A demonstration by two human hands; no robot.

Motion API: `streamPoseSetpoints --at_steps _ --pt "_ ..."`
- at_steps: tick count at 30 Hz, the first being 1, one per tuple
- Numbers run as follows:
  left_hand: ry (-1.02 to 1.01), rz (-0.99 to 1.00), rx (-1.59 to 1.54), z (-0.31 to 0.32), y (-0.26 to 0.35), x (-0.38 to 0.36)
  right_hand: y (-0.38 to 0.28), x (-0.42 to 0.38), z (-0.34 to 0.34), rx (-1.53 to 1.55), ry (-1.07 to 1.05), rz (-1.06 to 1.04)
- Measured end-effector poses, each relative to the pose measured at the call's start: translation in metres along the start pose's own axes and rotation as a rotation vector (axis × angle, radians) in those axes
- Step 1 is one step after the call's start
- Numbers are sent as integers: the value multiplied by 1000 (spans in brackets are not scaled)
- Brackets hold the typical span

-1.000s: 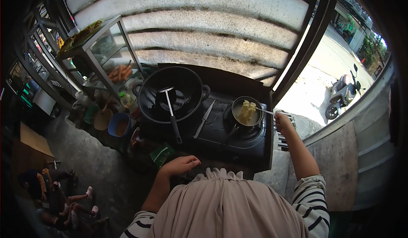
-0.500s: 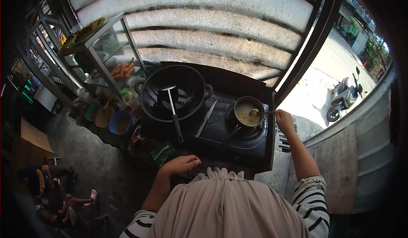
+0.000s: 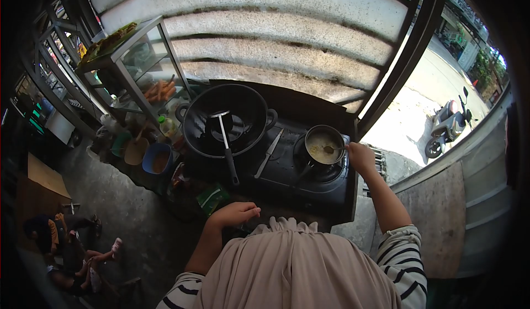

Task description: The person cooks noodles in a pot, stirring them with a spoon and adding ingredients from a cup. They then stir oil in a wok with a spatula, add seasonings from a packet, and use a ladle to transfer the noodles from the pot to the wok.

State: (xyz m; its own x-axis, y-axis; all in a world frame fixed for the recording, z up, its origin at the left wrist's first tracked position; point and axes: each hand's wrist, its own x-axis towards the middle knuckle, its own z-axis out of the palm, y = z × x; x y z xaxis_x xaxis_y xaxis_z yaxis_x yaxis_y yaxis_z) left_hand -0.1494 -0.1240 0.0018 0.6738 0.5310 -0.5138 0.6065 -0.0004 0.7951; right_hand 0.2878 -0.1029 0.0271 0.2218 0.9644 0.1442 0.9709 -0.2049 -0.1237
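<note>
My right hand (image 3: pixel 361 158) is closed around the handle of a spoon (image 3: pixel 329 149), whose bowl sits in the pale, cloudy liquid of a small saucepan (image 3: pixel 308 149). Yellowish bits float in that liquid. The saucepan stands on the right burner of a black gas stove (image 3: pixel 309 187). By the stove's front edge, my left hand (image 3: pixel 236 214) rests with loosely bent fingers and nothing visible in it. Between the pans lies a knife (image 3: pixel 269 153). A large black wok (image 3: pixel 193 127) occupies the left burner, with a long-handled spatula (image 3: pixel 227 149) lying across it.
A glass display case (image 3: pixel 138 69) with orange food inside stands at the left. Below it are a blue container (image 3: pixel 157 159), other tubs and a bottle (image 3: pixel 164 126). A green packet (image 3: pixel 212 198) lies near my left hand. People sit at lower left; a motorbike (image 3: pixel 448 124) is outside.
My right hand has moved left toward the saucepan. The spoon, which held up some pale food before, now sits lower in the liquid. My left hand stays almost still.
</note>
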Motion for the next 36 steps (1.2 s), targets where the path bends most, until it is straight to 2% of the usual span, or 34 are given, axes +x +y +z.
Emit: streamPoseSetpoints --at_steps 1,3,5,7,8,10,11,13,15,17,18,19,21,22,23,26,29,30,33,34,35,36 --pt "0 -1 0 0 0 -1 0 -2 4 1 0 0" --pt "-2 6 -4 0 1 -2 2 -6 24 183 -110 134" --pt "5 8 -9 1 1 -3 19 -4 57 284 -70 99" --pt "9 9 -12 2 1 -4 35 0 79 546 -227 265" --pt "5 3 -11 2 2 -4 47 0 85 546 -225 266" --pt "1 -1 -8 2 3 -4 61 -1 85 815 -292 94" --pt "2 17 1 2 4 -5 66 0 87 814 -290 95" --pt "-1 36 12 2 6 -5 59 -1 64 1556 -532 868" --pt "-3 23 15 1 7 -5 58 -2 46 1542 -514 884" --pt "-4 14 24 2 5 -3 61 0 37 1452 -364 748" --pt "-3 6 34 1 4 -3 61 1 32 1268 -235 584" --pt "-3 4 33 1 3 -2 58 1 29 1268 -238 584" --pt "-6 2 35 2 1 -1 44 -5 14 322 287 -22" --pt "-8 2 35 2 2 -1 25 -14 -13 89 282 -81" --pt "-6 3 41 2 5 -2 24 -15 -20 88 281 -80" --pt "-4 14 42 0 4 -2 19 -15 -32 -95 348 -306" --pt "-7 20 56 -4 3 -5 24 -20 -36 -113 371 -359" --pt "-7 20 68 -5 3 -6 23 -22 -39 -100 414 -278" --pt "-12 2 58 -10 -4 -7 29 -36 -30 -59 459 -208" --pt "-18 0 59 -11 -7 -8 28 -42 -26 -93 427 -289" --pt "-29 18 64 -13 -9 -9 25 -49 -24 -114 382 -278" --pt "-38 38 69 -17 -11 -10 27 -54 -19 -78 425 -232"
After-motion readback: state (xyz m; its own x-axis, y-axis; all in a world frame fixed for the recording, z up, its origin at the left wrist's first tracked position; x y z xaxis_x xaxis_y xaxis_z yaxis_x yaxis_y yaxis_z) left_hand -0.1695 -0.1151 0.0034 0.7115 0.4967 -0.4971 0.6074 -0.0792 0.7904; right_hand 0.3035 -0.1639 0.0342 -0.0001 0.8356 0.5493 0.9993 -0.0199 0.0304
